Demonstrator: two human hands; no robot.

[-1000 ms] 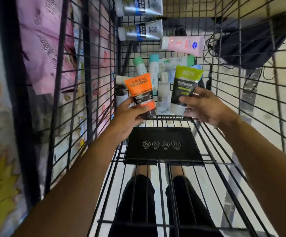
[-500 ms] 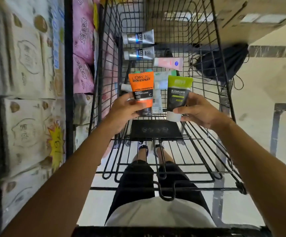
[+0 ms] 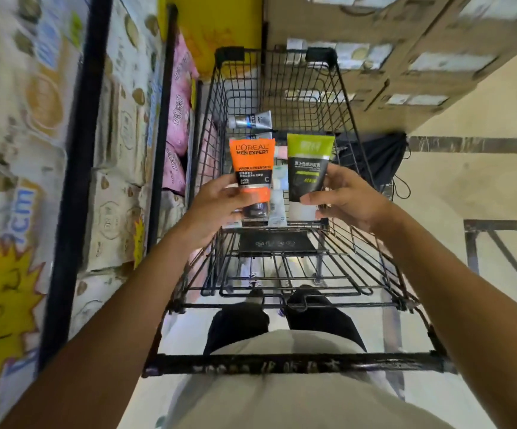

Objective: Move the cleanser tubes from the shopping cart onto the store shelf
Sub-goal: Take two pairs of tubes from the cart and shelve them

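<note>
A single wide-angle head camera looks forward and steeply down from the person's own height, close over the black wire shopping cart (image 3: 282, 274), whose basket runs away toward 12 o'clock. The blurred store shelf of pale packaged goods (image 3: 34, 150) fills 9 o'clock; stacked brown cardboard boxes (image 3: 405, 57) sit at 1 o'clock.

The orange tube (image 3: 252, 168), just above the middle of the frame and held in the left hand (image 3: 220, 205), reads "L'OREAL MEN EXPERT" in dark letters, then "HYDRA ENERGETIC" on a black band, with a large "C" lower down; the small lines beside it are too fine to read. The green and black tube (image 3: 308, 167) in the right hand (image 3: 350, 199) carries Chinese lettering, too blurred to read. At the left edge, a pack (image 3: 19, 212) shows "cm". The print on the cart handle (image 3: 282, 365) is unreadable.
</note>
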